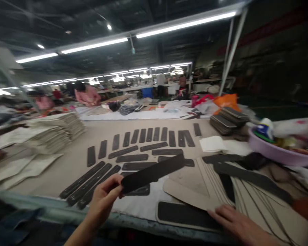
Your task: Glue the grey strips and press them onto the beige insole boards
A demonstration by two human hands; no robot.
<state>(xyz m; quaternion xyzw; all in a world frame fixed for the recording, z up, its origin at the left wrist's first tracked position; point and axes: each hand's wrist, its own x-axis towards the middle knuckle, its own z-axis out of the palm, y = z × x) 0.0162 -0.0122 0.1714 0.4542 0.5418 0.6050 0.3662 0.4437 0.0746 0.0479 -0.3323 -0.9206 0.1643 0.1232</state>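
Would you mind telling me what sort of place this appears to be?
Likely a factory workshop: dark strips lie in rows on a large worktable, pale sheets are stacked near them, and long tube lights run overhead.

The left hand (106, 194) pinches a dark strip (154, 172) by one end, other strips (156, 134) laid out on the surface (72, 153) beyond it, while the right hand (236, 222) is at the edge of beige panels (188, 181), a purple basin (279, 151) beyond.
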